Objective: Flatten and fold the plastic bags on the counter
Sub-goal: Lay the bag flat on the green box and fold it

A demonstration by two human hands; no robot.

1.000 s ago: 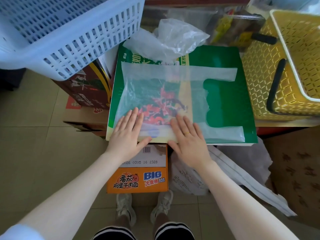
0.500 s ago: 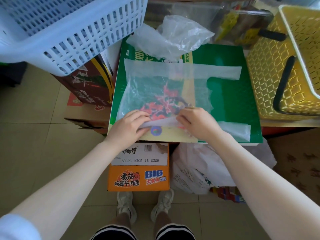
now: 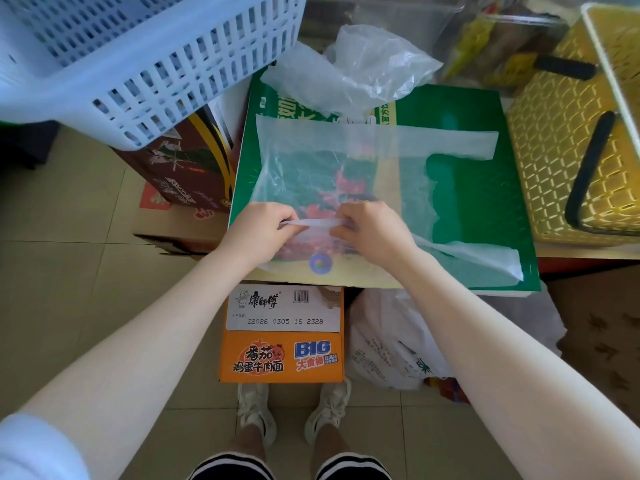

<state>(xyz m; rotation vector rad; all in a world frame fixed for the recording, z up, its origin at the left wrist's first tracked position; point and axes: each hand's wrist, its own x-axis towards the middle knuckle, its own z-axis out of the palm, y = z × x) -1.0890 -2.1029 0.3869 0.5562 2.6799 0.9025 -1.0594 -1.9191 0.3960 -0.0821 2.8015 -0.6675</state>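
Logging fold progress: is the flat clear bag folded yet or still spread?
Mostly spread: clear bag lies flat on the green box; left hand and right hand pinch its near edge up.

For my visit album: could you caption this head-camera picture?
Both hands, left hand and right hand, pinch the near edge of a flattened clear plastic bag on a green box.

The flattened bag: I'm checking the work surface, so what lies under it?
Under the flattened bag lies a green printed board; its picture shows through, blurred. Both hands hide a part.
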